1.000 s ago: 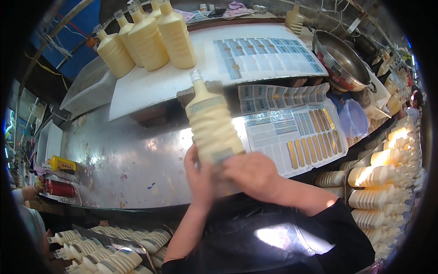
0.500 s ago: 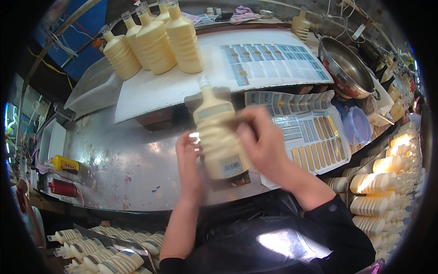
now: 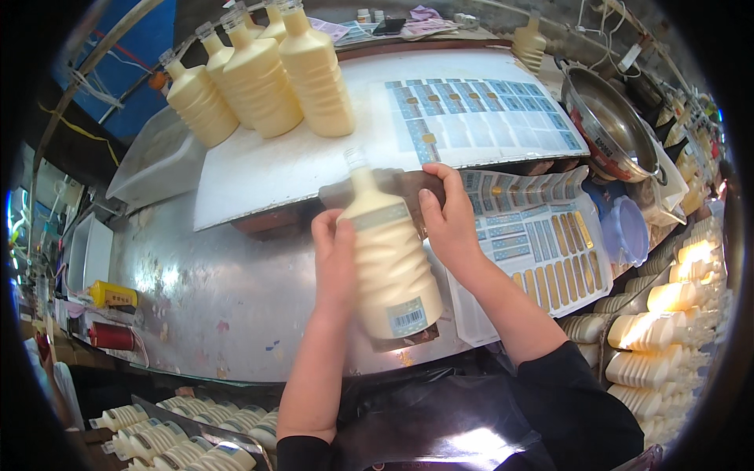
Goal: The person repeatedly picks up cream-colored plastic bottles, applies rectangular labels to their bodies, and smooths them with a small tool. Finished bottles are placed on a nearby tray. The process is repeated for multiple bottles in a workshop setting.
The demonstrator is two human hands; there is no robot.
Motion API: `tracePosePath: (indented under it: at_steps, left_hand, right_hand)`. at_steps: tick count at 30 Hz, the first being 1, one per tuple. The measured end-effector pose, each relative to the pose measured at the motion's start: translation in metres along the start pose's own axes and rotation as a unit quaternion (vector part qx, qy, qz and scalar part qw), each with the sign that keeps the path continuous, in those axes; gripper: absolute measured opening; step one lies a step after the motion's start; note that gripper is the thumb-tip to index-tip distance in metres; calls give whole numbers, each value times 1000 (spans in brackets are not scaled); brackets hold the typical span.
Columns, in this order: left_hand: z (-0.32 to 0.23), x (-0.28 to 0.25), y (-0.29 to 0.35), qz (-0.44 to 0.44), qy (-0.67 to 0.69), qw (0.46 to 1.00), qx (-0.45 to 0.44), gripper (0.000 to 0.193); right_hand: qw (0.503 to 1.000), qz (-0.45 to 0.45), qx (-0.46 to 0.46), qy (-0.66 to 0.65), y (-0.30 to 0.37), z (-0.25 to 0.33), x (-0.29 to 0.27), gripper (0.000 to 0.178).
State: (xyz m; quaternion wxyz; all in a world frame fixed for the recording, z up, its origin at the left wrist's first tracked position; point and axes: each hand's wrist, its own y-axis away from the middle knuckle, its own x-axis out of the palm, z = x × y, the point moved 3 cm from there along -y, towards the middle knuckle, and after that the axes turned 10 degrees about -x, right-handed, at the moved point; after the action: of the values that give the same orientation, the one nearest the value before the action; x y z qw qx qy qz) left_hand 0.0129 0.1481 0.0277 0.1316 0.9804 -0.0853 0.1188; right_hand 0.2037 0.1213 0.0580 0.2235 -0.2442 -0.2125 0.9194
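Note:
A cream-coloured ribbed bottle [image 3: 385,255] with a clear threaded neck lies face up on a dark brown support [image 3: 404,339], its neck pointing away from me. It carries a blue-grey label strip across the shoulder and a small blue barcode label near the base. My left hand [image 3: 334,251] grips the bottle's left side, thumb on top by the shoulder strip. At the bottle's right shoulder my right hand [image 3: 452,220] is curled, thumb and fingers closed around a thin brown flat piece [image 3: 416,192]; its far part merges with the brown support behind.
Label sheets [image 3: 550,251] with blue and gold strips lie to the right, and another label sheet [image 3: 471,110] rests on the raised white board [image 3: 283,169]. Several cream bottles [image 3: 314,78] stand at its back left. A metal pan [image 3: 613,125] and purple bucket [image 3: 626,228] are far right.
My left hand has come from beside the bottle onto its side. My right hand has swept away from the bottle's middle, up toward its shoulder. The view has shifted slightly.

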Motion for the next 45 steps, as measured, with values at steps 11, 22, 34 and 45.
tracePosePath:
  at_steps: [11, 22, 34, 45]
  left_hand:
    - [5, -2, -1, -19, 45, 999, 5, 24]
    - [-5, 7, 8, -5, 175, 984, -39, 25]
    - [-6, -3, 6, 14, 184, 981, -56, 33]
    - [-26, 11, 2, 49, 127, 986, -94, 34]
  right_hand:
    - [999, 11, -8, -39, 8, 0, 2, 35]
    - [930, 84, -335, 125, 26, 98, 11, 24]
    - [984, 87, -68, 142, 0, 81, 1, 28]
    - [973, 38, 169, -151, 22, -11, -20, 29]
